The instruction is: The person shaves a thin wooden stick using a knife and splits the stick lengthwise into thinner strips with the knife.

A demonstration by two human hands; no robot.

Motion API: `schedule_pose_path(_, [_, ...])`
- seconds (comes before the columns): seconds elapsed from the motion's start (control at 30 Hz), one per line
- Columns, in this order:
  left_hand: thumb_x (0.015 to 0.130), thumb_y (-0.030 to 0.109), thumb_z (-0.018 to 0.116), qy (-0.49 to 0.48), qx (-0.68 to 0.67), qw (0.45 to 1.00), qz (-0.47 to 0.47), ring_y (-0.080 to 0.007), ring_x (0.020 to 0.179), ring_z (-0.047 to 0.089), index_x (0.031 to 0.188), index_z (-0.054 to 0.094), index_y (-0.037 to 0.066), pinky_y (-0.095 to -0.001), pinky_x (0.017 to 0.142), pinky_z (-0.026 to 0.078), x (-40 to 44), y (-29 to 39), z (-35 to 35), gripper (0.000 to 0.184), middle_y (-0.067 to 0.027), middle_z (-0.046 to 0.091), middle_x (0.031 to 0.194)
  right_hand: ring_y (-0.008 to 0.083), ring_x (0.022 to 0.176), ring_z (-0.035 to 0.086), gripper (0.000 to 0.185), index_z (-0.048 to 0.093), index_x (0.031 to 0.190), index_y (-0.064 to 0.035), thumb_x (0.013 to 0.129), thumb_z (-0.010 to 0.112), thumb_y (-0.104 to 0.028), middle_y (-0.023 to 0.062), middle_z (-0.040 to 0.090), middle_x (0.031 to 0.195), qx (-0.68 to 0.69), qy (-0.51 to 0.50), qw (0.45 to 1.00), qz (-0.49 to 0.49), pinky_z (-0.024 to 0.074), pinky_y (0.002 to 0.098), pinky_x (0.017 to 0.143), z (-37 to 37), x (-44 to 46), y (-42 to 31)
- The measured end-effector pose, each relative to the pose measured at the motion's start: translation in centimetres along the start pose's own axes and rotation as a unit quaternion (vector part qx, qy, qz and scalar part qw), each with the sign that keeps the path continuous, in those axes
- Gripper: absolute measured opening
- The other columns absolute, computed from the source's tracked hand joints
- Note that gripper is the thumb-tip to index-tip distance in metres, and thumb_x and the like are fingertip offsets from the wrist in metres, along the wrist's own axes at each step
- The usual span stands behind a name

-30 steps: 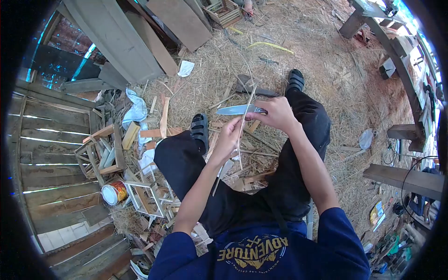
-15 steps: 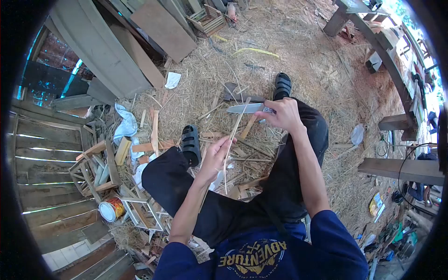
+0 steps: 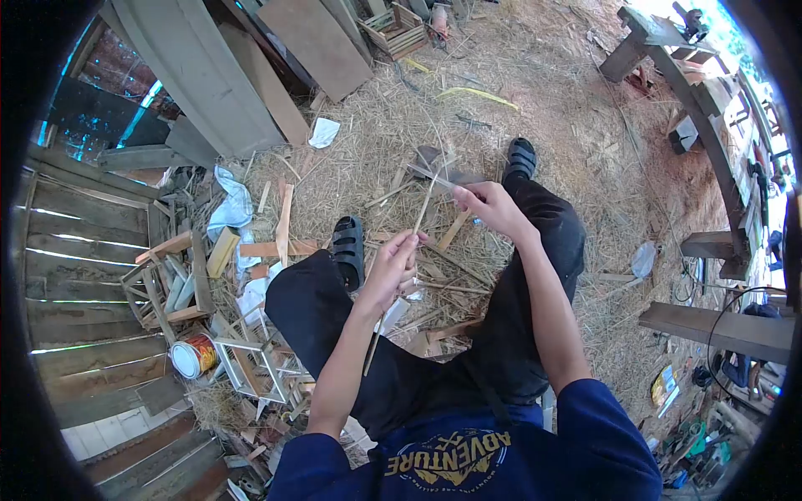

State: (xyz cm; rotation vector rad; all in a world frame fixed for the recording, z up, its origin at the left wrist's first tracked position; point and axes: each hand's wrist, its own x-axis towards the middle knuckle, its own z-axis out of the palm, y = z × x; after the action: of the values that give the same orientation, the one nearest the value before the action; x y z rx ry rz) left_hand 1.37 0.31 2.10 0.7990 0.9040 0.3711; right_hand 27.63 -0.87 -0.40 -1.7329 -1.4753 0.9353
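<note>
Ground (image 3: 585,150) strewn with straw lies beneath black trousers (image 3: 307,305). The right hand (image 3: 494,210) closes its fingers around the handle of a knife (image 3: 428,175), whose blurred blade crosses the upper part of a thin wooden strip (image 3: 424,209); the left hand (image 3: 389,269) pinches that strip between thumb and forefinger.
</note>
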Motion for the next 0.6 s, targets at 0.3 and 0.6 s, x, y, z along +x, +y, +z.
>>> schedule_pose_path(0.3, [0.108, 0.025, 0.05, 0.024, -0.036, 0.999, 0.017, -0.0002, 0.046, 0.028, 0.117, 0.057, 0.008, -0.0202, 0.041, 0.02, 2.0, -0.8, 0.3, 0.021, 0.0085, 0.033, 0.066, 0.0301, 0.061, 0.064, 0.057, 0.072, 0.085, -0.0006, 0.095, 0.06, -0.056, 0.0173, 0.062, 0.062, -0.058, -0.014, 0.998, -0.018, 0.0491, 0.0417, 0.06, 2.1, 0.6, -0.7])
schedule_pose_path(0.6, [0.108, 0.028, 0.051, 0.005, -0.019, 0.999, 0.032, 0.0, 0.045, 0.027, 0.121, 0.059, 0.009, -0.0207, 0.041, 0.02, 2.8, -1.3, 1.0, 0.025, 0.0094, 0.032, 0.066, 0.0362, 0.061, 0.067, 0.043, 0.074, 0.085, -0.0084, 0.09, 0.068, -0.051, 0.0156, 0.065, 0.064, -0.225, 0.078, 0.963, -0.129, 0.0506, 0.0444, 0.057, 0.9, -0.3, -2.1])
